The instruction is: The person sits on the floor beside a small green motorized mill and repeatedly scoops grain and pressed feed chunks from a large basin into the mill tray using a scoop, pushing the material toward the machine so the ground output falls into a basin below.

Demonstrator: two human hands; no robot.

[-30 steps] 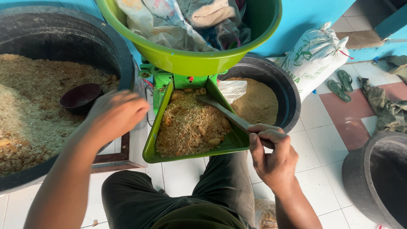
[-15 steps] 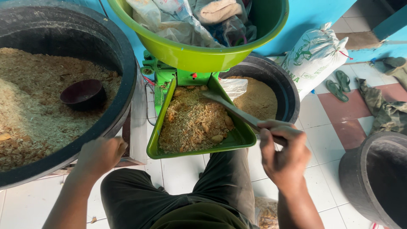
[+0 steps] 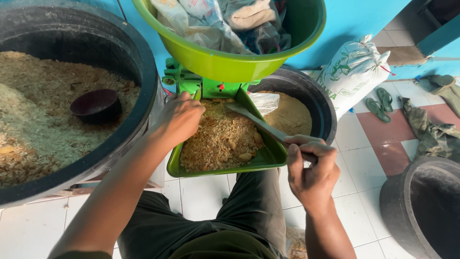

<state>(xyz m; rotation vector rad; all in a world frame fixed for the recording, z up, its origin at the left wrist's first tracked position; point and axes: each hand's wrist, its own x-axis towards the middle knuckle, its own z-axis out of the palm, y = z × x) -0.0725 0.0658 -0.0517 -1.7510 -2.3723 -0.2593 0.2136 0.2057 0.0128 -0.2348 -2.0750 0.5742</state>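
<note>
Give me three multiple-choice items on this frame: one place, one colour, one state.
1. Where is the left hand?
A. over the green tray's upper left edge
B. in the big black tub
C. on the white sack

2. What colour is the small bowl lying in the big black tub?
A. yellow
B. dark
C. white

3. What is the right hand doing?
A. hanging open
B. gripping a flat stick
C. resting on the floor

Key: 1 A, it sits at the green tray rim; 2 B, dark against pale chaff; 3 B, fingers closed round the flat stick.
</note>
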